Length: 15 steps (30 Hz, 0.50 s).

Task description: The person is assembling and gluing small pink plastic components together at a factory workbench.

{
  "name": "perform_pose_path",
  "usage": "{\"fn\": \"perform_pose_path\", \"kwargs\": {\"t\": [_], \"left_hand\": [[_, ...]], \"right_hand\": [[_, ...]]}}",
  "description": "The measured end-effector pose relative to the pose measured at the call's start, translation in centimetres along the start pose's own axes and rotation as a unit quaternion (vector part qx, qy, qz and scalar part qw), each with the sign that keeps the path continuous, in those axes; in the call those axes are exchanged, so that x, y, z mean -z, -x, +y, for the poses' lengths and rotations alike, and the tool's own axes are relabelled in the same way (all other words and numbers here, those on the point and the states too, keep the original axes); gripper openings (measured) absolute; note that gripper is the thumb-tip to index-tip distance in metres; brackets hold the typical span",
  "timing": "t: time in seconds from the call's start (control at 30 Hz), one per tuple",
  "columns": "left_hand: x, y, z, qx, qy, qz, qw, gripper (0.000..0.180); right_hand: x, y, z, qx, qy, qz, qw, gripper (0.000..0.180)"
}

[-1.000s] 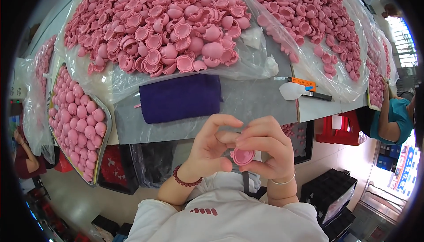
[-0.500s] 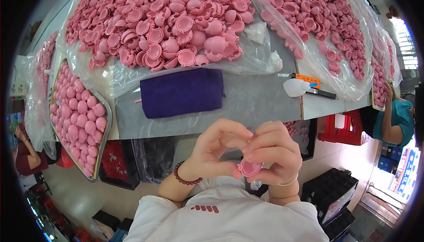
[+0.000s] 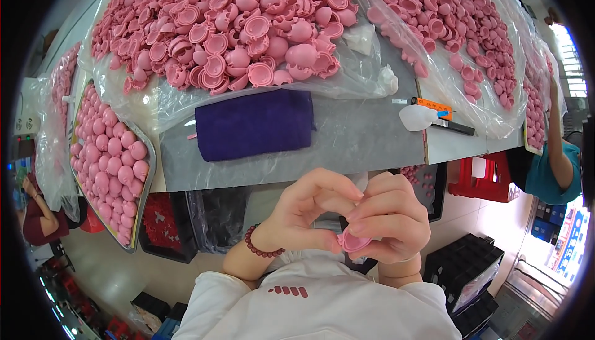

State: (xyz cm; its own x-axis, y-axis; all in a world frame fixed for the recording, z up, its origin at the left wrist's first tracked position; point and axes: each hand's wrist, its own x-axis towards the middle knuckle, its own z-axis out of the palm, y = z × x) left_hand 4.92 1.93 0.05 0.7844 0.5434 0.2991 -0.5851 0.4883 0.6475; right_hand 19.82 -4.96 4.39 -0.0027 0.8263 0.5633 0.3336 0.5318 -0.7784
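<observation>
In front of my chest I hold a small pink plastic half-shell [image 3: 353, 242], its hollow side partly turned up. My right hand [image 3: 393, 219] is closed around it, the thumb below and the fingers curled over its top. My left hand [image 3: 304, 213] is curled too, with its thumb tip against the shell's left edge and its index fingertip close to the right hand's fingers. Both hands are just off the near edge of the grey table [image 3: 353, 148]. Beyond them lies a folded dark purple cloth [image 3: 254, 125]. A big heap of pink half-shells [image 3: 217, 36] covers the far side.
At left stands a tray of pink balls [image 3: 111, 166]. A white bottle [image 3: 416, 118] lies by an orange box [image 3: 434, 107]. Another shell heap [image 3: 446, 17] rests on plastic sheeting. Below are a red stool [image 3: 477, 179] and black crates [image 3: 462, 272]. Co-workers sit at both sides.
My hands have shifted slightly right, and the half-shell has tilted so less of its hollow shows. The co-worker in teal at right has moved an arm up.
</observation>
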Motion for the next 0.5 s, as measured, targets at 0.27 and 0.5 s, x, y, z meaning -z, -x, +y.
{"fn": "perform_pose_path", "kwargs": {"t": [0.27,0.5], "left_hand": [[-0.12,0.05,0.36,0.014,0.003,-0.012,1.0,0.054],[-0.64,-0.06,0.54,0.032,0.005,0.02,0.999,0.056]], "right_hand": [[-0.25,0.13,-0.27,0.015,0.019,0.016,1.0,0.034],[-0.5,0.27,-0.33,0.025,0.04,0.036,0.998,0.03]]}}
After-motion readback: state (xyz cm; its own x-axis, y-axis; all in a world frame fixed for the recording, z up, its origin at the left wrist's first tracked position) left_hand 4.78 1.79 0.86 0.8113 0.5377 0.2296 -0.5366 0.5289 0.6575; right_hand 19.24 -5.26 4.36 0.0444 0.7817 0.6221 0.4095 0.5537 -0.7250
